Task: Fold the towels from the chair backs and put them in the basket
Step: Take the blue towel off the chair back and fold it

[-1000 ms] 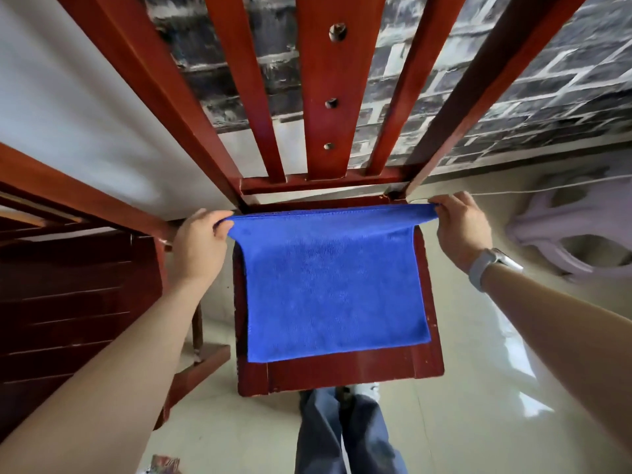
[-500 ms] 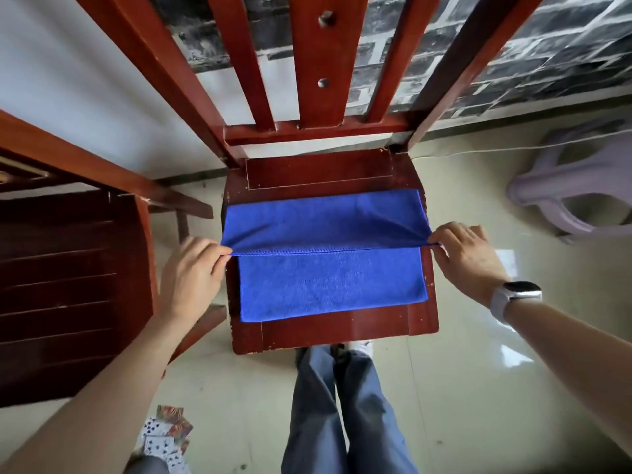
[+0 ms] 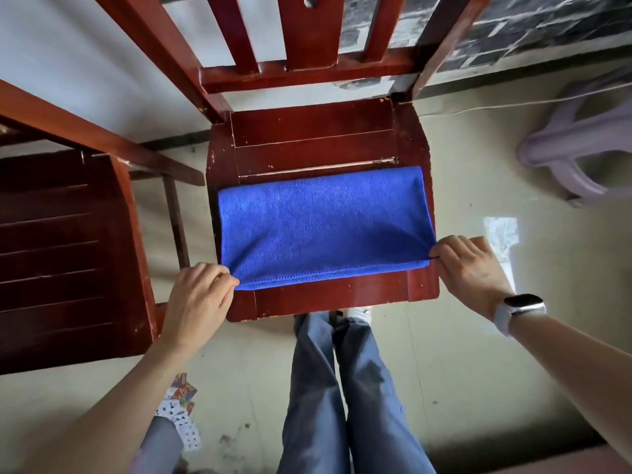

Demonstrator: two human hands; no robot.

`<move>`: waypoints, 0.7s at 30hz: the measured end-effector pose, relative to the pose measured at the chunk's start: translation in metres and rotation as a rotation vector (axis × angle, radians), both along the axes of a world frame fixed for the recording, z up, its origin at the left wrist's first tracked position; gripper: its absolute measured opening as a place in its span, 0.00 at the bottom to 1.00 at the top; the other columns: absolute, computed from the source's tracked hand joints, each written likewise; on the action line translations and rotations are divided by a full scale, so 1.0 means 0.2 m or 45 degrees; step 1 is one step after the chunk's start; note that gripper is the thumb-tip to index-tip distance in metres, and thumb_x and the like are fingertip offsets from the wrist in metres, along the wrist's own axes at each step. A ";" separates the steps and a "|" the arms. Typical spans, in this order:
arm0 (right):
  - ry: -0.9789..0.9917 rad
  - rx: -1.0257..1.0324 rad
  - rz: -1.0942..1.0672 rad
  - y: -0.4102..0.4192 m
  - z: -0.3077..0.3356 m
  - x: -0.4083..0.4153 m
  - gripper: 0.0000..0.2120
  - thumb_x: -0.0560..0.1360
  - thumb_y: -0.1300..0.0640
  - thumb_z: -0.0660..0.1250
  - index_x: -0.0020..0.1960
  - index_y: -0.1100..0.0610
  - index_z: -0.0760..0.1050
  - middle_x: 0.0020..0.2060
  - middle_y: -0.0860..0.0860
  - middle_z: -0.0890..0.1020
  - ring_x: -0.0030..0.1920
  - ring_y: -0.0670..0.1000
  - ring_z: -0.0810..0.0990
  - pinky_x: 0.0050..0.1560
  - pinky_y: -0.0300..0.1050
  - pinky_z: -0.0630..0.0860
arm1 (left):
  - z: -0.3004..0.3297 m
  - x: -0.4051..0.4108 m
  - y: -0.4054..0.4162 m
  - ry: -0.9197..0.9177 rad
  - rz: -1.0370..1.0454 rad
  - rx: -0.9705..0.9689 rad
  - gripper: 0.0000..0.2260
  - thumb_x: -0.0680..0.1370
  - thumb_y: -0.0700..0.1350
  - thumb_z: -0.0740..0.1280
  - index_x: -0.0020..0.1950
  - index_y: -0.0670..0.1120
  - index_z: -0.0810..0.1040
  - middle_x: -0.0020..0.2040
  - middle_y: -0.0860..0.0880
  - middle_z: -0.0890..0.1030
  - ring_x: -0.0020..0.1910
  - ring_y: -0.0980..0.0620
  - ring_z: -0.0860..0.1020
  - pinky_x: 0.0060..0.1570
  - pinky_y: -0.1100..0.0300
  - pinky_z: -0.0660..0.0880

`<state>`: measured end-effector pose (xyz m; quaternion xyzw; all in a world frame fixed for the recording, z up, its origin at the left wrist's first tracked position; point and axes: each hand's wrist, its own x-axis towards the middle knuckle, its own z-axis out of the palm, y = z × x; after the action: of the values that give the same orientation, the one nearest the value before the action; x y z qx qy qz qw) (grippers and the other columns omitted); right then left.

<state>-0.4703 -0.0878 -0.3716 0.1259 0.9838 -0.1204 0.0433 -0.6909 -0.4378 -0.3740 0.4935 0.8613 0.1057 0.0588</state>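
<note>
A: Head view. Where's the towel (image 3: 321,227)?

B: Flat on the seat of the chair (image 3: 318,131), over the front half. It's bright blue and fuzzy, folded double into a wide rectangle, with a stitched hem running along the near edge between the two grips.

A: And the grips?

B: The left hand (image 3: 196,295) pinches the near left corner, fingers curled tight on the cloth. The right hand (image 3: 468,268) pinches the near right corner the same way, with its fingers bent over the seat's side edge. A dark thread sticks out just by the right grip.

A: How does the cloth lie?

B: Mostly smooth. A soft crease fans up and away from the right grip, and the corner at the left grip is slightly bunched. The far edge, opposite both grips, lies straight just short of a pale groove in the seat. The right side edge shows two layers, one on the other.

A: What else is near the grips?

B: A watch (image 3: 519,311) sits on the wrist behind the right grip. Left of the left grip stands a second chair (image 3: 61,248), dark red with slats. Below the left forearm, playing cards (image 3: 179,410) lie scattered on the floor (image 3: 461,364). Between the two arms are the person's legs in blue trousers. Far right of the right grip, well apart, is a pale purple stool (image 3: 578,145).
</note>
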 end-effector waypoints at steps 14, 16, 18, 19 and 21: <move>-0.020 0.180 0.174 -0.04 -0.17 0.06 0.08 0.60 0.71 0.66 0.35 0.60 0.76 0.31 0.54 0.78 0.28 0.56 0.76 0.35 0.47 0.71 | -0.18 0.07 -0.02 0.058 -0.043 -0.325 0.04 0.69 0.38 0.66 0.36 0.45 0.78 0.37 0.49 0.79 0.37 0.44 0.77 0.39 0.54 0.65; -0.052 0.221 0.190 -0.05 -0.18 0.07 0.09 0.59 0.72 0.65 0.34 0.59 0.76 0.31 0.54 0.78 0.28 0.55 0.76 0.34 0.47 0.70 | -0.18 0.08 -0.04 0.025 -0.034 -0.356 0.04 0.70 0.39 0.65 0.39 0.45 0.80 0.38 0.49 0.81 0.37 0.44 0.77 0.39 0.52 0.68; -0.113 0.245 0.177 -0.06 -0.18 0.08 0.11 0.58 0.73 0.67 0.35 0.59 0.76 0.31 0.54 0.79 0.29 0.56 0.77 0.34 0.47 0.70 | -0.17 0.08 -0.05 -0.042 -0.022 -0.393 0.09 0.73 0.43 0.61 0.42 0.45 0.81 0.40 0.49 0.81 0.38 0.44 0.78 0.40 0.52 0.71; -0.140 0.253 0.177 -0.07 -0.18 0.08 0.10 0.58 0.72 0.67 0.35 0.59 0.77 0.31 0.54 0.78 0.29 0.56 0.77 0.34 0.47 0.70 | -0.16 0.08 -0.04 -0.078 -0.020 -0.413 0.11 0.74 0.45 0.59 0.42 0.45 0.81 0.40 0.49 0.82 0.39 0.45 0.78 0.41 0.52 0.72; -0.185 0.261 0.188 -0.07 -0.17 0.08 0.08 0.59 0.70 0.66 0.35 0.59 0.77 0.31 0.53 0.78 0.30 0.56 0.77 0.35 0.47 0.70 | -0.13 0.08 -0.02 -0.128 -0.014 -0.453 0.13 0.74 0.49 0.59 0.40 0.46 0.81 0.39 0.50 0.81 0.39 0.45 0.78 0.40 0.53 0.72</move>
<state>-0.4549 -0.1027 -0.4052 0.0652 0.9918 -0.0062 0.1102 -0.6757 -0.4426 -0.4005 0.4741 0.8597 -0.0242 0.1889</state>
